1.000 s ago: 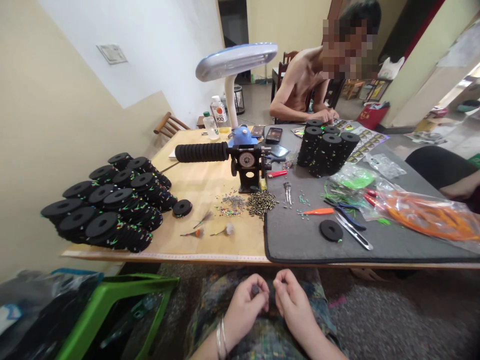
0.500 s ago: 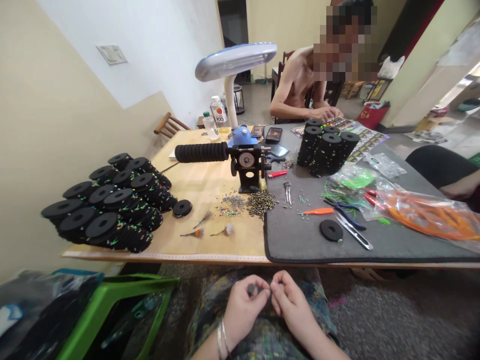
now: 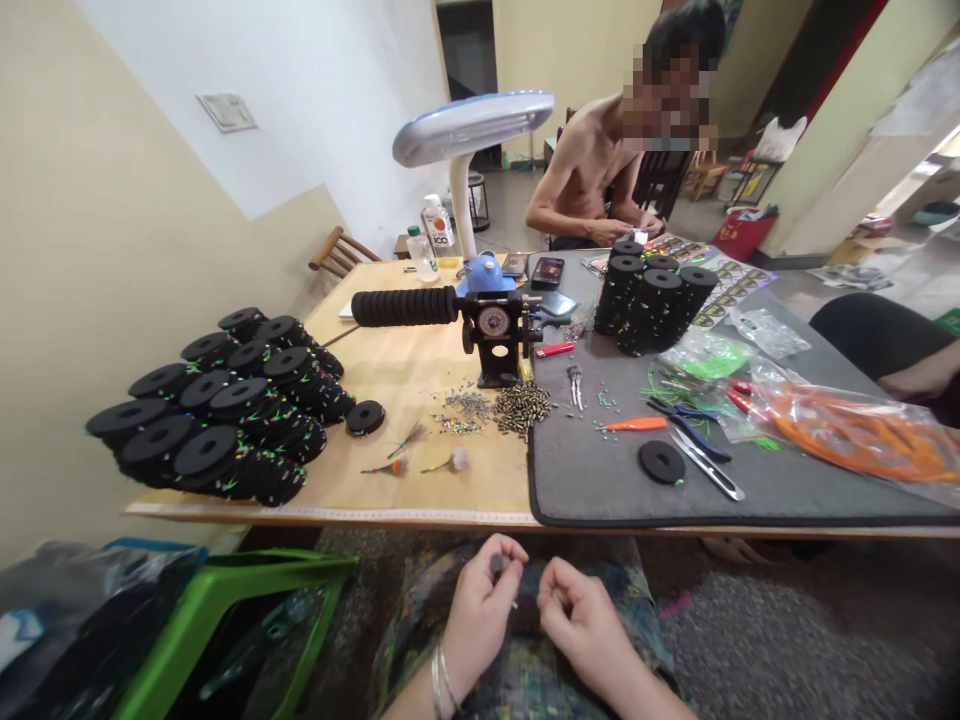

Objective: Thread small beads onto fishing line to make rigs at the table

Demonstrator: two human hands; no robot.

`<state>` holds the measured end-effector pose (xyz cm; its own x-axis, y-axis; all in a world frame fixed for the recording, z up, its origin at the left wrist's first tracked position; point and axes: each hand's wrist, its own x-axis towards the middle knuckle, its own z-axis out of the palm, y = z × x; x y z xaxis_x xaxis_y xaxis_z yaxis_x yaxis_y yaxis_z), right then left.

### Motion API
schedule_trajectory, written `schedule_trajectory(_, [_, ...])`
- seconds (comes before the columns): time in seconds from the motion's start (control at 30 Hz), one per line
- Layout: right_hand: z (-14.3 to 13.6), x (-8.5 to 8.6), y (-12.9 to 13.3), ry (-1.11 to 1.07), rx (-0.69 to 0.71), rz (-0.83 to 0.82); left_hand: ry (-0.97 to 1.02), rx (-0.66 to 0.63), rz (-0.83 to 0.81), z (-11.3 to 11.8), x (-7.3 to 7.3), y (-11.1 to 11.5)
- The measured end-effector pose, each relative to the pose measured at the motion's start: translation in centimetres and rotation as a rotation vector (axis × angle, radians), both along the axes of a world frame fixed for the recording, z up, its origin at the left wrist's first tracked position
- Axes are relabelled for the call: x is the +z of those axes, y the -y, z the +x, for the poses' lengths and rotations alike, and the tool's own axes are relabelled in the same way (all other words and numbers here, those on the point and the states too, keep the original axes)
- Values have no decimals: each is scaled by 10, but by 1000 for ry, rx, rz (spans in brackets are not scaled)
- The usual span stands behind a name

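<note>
Over my lap, below the table's front edge, my left hand is closed around a small dark grey piece, its fingers curled and thumb pressed in. A little to its right my right hand is pinched, and what it holds, if anything, is too small to name. The two hands do not touch. Nearest on the table lie feathered pieces, a pile of brassy beads and a black foam disc. A black winding device with foam discs on its rod stands behind the beads.
Stacks of black foam spools fill the table's left side; more spools stand on the grey mat. Snips, an orange tool and bags lie right. Beyond are a lamp and a seated person. A green stool is lower left.
My hands have moved apart, leaving a wider gap between them. The seated person's hands have shifted left and come together, now with a small white item at them.
</note>
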<state>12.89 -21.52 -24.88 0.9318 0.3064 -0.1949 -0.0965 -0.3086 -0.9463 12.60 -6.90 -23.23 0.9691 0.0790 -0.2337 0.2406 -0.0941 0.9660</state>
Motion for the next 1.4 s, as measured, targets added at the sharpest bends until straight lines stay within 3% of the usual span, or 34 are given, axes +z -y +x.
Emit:
schedule_trajectory(0.13, [-1,-2,4,0,-31,-3,18,68,13,2,-6,-6])
schedule_trajectory(0.23, [-1,-3,7,-105,-68,121,-6,76,-37,2,-7,-13])
schedule_trajectory(0.37, [0,-2,8,-219,-97,333,-35,4,-71,0,-3,-21])
schedule_trajectory(0.5, [1,3,8,-237,-90,407,-70,-109,-92,-3,5,-21])
schedule_trajectory(0.63, [1,6,8,-223,-72,393,-151,-229,-158,-2,11,-12])
schedule_trajectory(0.9, [4,9,15,-164,0,275,-60,-151,-17,10,22,-5])
schedule_trajectory(1.03, [13,25,28,-56,-11,150,-26,-142,53,11,27,-6])
schedule_trajectory(1.1, [16,36,31,-25,-16,167,-5,-149,77,10,29,-6])
schedule_trajectory(1.23, [19,49,20,-1,88,244,61,-153,122,9,35,-2])
schedule_trajectory(1.4, [21,39,2,-93,141,237,115,-167,177,9,40,-2])
